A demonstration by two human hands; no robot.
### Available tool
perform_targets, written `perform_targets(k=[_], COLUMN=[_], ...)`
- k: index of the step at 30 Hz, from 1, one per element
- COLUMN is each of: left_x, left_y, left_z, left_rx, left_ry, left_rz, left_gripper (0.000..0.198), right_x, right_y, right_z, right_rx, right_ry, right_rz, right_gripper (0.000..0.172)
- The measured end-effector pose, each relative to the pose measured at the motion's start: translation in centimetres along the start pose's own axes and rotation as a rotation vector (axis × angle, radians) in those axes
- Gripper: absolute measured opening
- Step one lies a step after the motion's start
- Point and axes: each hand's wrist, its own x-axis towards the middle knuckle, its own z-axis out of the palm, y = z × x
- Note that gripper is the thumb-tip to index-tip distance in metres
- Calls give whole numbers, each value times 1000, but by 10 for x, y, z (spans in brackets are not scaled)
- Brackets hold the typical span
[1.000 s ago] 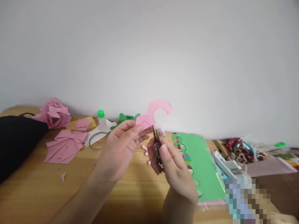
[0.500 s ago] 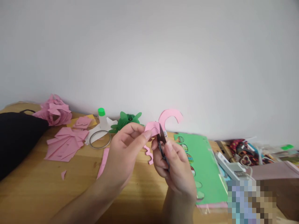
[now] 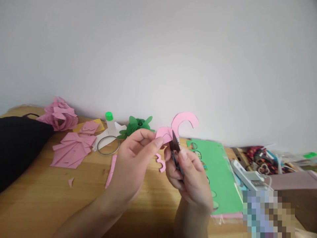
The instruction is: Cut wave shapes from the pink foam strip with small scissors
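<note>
My left hand (image 3: 135, 158) pinches a pink paper piece (image 3: 164, 133) between thumb and fingers, above the wooden table (image 3: 49, 205). A curved pink strip (image 3: 185, 119) arcs up from that piece towards the wall. My right hand (image 3: 189, 177) is closed round small dark scissors (image 3: 175, 147), whose blades meet the pink paper at its right edge. A scalloped pink offcut (image 3: 160, 162) lies on the table just below the hands. A long pink strip (image 3: 110, 171) lies left of my left wrist.
A green sheet (image 3: 220, 178) with cut-outs lies on the right. At left are pink paper scraps (image 3: 73, 148), a crumpled pink pile (image 3: 60, 114), a black bag (image 3: 17, 145), a wire ring (image 3: 108, 145), a green-capped glue bottle (image 3: 109, 123) and a green paper flower (image 3: 137, 124). Clutter (image 3: 262, 163) fills the right edge.
Both hands drifted slightly right. The scissors have cut further along the pink paper, and the curved strip has swung right. The view has tilted a little.
</note>
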Motion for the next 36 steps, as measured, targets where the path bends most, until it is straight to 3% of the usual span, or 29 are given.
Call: perform_targets(k=[36], left_x=[-3], left_y=[4], left_z=[1], left_rx=[-1], left_ry=[-44], left_rz=[-7], left_gripper=[5], right_x=[-1], right_y=[-2], right_z=[1], right_rx=[-121], right_ry=[15], right_rz=[40], right_gripper=[33])
